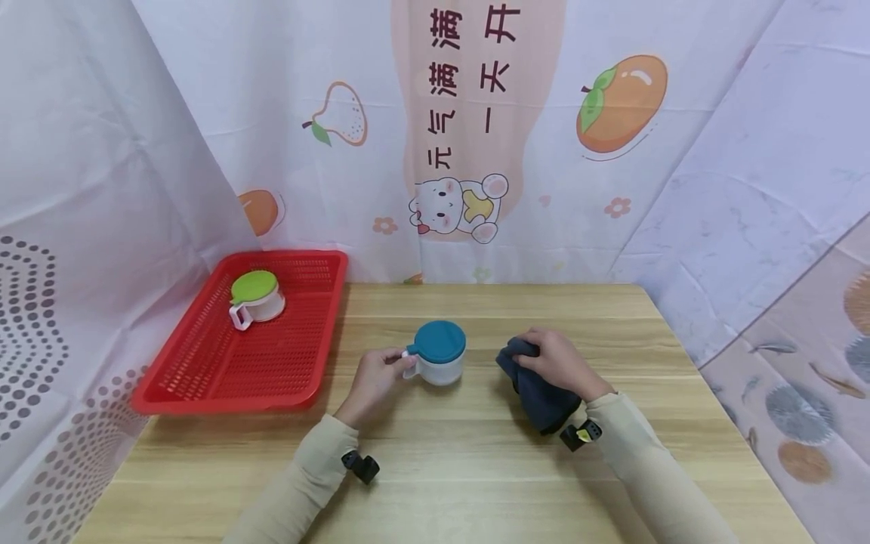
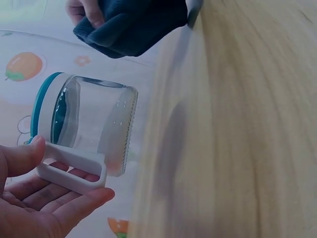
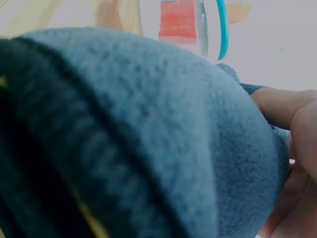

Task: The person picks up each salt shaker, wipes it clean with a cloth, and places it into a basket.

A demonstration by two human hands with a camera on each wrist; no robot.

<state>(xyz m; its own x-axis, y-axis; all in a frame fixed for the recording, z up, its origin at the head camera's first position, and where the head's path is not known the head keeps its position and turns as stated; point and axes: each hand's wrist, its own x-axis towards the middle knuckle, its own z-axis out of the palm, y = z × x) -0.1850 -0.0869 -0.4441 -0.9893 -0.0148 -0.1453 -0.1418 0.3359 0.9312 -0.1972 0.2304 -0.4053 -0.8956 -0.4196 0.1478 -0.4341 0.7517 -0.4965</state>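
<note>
A clear seasoning jar [image 1: 440, 355] with a blue lid and a white handle is at mid-table. My left hand [image 1: 377, 378] holds it by the handle, thumb on top and fingers beneath, as the left wrist view shows [image 2: 64, 193]. In that view the jar [image 2: 94, 119] appears raised off the wood. To its right, my right hand [image 1: 557, 363] grips a bunched dark blue-grey cloth [image 1: 540, 393]. The cloth [image 3: 163, 134] fills most of the right wrist view and hides part of the jar. A gap separates cloth and jar.
At the left, a red plastic basket [image 1: 272, 370] holds a second jar [image 1: 258, 295] with a green lid and white handle. A printed curtain [image 1: 367, 189] hangs behind the wooden table [image 1: 435, 483], and more fabric hangs at both sides.
</note>
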